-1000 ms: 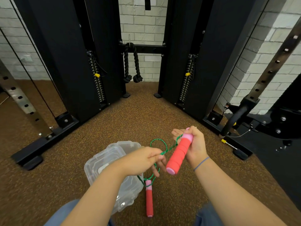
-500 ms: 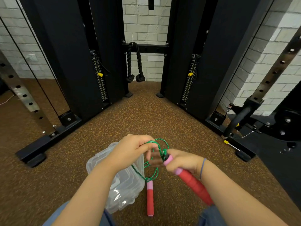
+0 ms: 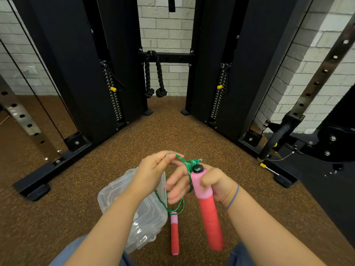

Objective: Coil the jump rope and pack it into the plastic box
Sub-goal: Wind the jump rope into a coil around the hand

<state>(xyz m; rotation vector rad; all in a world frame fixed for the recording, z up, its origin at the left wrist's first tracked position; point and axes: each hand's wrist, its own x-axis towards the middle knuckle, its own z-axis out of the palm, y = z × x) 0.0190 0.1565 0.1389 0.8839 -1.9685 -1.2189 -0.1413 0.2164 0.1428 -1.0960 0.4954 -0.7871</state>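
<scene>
Two hands share the work: right hand point(image 3: 211, 184) grips the pink-and-red foam handle point(image 3: 208, 204) as anchor (fingers partly spread); left hand point(image 3: 153, 172) pinches the thin green cord point(image 3: 185, 163), forming loops.

Jump rope: green braided cord point(image 3: 179, 203) w/ two red foam handles, pink upper ends. One handle point(image 3: 206, 204) raised off floor, near upright, black cap on top, cord bunched in loops at cap. Second handle point(image 3: 175, 235) hangs below on cord loop, pink end up, just beside box. Plastic box point(image 3: 148, 217): clear, rounded corners, lid closed, on brown floor, left of handles.
</scene>
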